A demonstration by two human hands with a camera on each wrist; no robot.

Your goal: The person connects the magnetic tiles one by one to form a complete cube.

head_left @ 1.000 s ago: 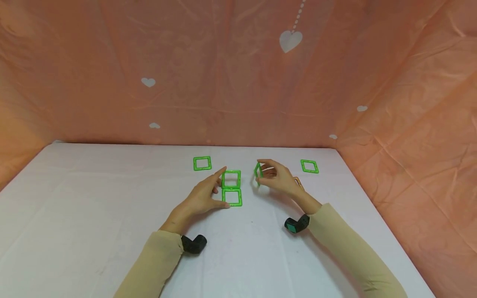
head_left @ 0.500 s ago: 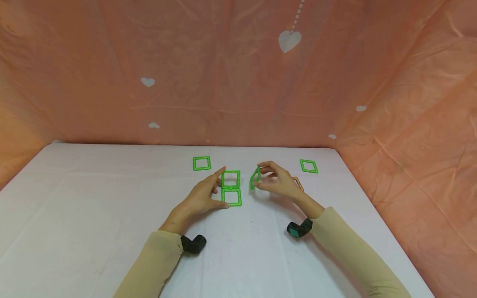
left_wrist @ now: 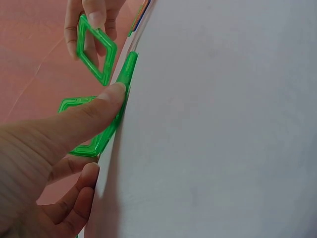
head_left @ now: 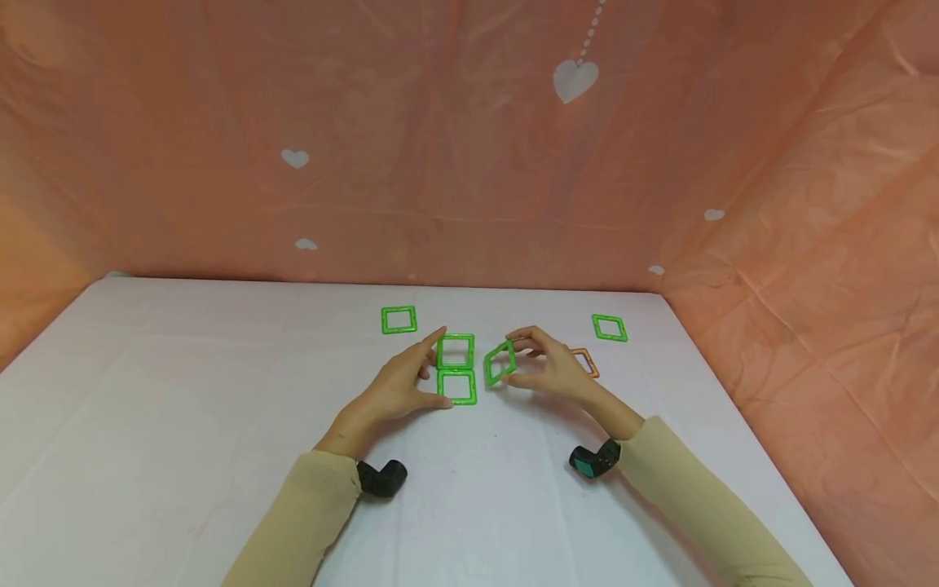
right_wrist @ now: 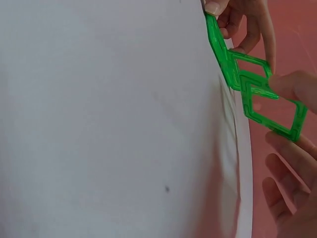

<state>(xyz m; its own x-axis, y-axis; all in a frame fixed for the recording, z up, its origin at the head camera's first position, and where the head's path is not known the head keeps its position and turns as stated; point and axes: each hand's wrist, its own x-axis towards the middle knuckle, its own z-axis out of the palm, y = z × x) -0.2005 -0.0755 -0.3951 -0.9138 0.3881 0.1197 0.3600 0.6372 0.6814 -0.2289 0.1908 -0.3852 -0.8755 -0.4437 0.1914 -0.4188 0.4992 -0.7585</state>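
Two green square magnetic tiles point(head_left: 456, 387) are joined edge to edge; one lies on the table and the other stands up at its far side. My left hand point(head_left: 399, 379) holds them from the left, thumb on the near tile and index finger at the top corner of the standing tile point(left_wrist: 79, 102). To the right, my right hand point(head_left: 546, 365) pinches another green magnetic tile point(head_left: 500, 364) by two opposite edges, tilted and raised over the table. In the right wrist view this raised tile point(right_wrist: 271, 125) overlaps the joined pair point(right_wrist: 216, 44).
One loose green tile point(head_left: 398, 332) lies back left on the white table point(head_left: 183, 408), another green tile point(head_left: 610, 337) back right. An orange-edged tile point(head_left: 589, 361) shows partly behind my right hand. An orange cloth point(head_left: 469, 163) hangs behind the table.
My right hand has lowered slightly and turned its green tile from nearly edge-on to more face-on, bringing it left toward the joined pair. My left hand keeps its hold in place.
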